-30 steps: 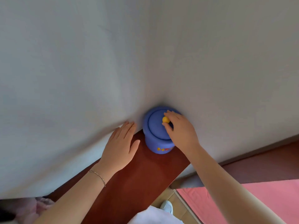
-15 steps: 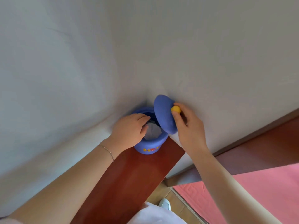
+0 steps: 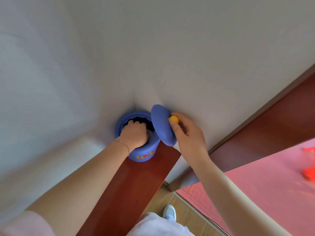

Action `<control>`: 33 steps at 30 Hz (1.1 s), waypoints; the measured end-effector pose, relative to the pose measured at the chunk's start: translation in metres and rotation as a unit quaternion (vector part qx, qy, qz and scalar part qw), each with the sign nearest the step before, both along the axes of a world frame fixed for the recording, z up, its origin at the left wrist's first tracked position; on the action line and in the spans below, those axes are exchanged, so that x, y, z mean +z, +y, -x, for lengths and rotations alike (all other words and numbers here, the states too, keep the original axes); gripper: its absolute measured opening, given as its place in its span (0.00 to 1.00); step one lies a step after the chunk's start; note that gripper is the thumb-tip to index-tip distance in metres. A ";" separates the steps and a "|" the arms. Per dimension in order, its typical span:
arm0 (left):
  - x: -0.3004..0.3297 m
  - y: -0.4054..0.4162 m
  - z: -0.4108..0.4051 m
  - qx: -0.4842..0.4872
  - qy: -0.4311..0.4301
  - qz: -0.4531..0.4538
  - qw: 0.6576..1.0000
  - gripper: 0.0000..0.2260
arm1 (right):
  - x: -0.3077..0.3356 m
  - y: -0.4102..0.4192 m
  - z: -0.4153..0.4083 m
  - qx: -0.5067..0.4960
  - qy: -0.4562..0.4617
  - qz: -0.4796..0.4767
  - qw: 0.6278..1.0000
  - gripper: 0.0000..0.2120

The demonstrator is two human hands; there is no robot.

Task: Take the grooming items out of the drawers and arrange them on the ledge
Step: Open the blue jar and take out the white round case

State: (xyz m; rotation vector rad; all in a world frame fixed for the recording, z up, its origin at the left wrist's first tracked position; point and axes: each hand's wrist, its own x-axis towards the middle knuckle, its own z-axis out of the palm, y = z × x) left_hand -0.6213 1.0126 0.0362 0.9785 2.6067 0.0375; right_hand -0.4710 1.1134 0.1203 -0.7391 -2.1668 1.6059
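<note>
While the right hand (image 3: 188,137) pinches the yellow knob (image 3: 173,119), tilting the lid (image 3: 162,125) aside, the left hand (image 3: 134,133) reaches into the blue jar (image 3: 141,154) on the ledge (image 3: 136,188); fingers curled, contents unclear.

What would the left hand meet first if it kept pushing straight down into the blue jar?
Most likely the pale grey thing inside the blue jar, which shows just beside the left hand. The curled fingers may already touch it, and depth inside the jar is unclear.
</note>
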 end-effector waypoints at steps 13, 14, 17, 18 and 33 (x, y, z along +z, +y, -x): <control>0.035 -0.002 -0.008 0.058 -0.116 -0.150 0.980 0.15 | -0.005 -0.002 -0.002 -0.008 -0.007 0.037 0.999 0.10; 0.041 -0.003 -0.009 0.055 -0.110 -0.165 0.979 0.14 | -0.005 -0.003 -0.001 -0.008 -0.007 0.034 0.999 0.11; 0.055 -0.008 -0.014 0.070 -0.069 -0.203 0.974 0.09 | -0.004 -0.005 0.003 -0.006 -0.005 0.025 1.000 0.11; 0.057 -0.010 -0.015 0.072 -0.052 -0.215 0.973 0.09 | -0.003 -0.006 0.004 -0.004 -0.004 0.021 1.000 0.11; 0.065 -0.096 -0.025 0.238 -0.013 -0.426 0.873 0.10 | 0.001 -0.027 0.028 0.053 0.026 -0.064 0.996 0.06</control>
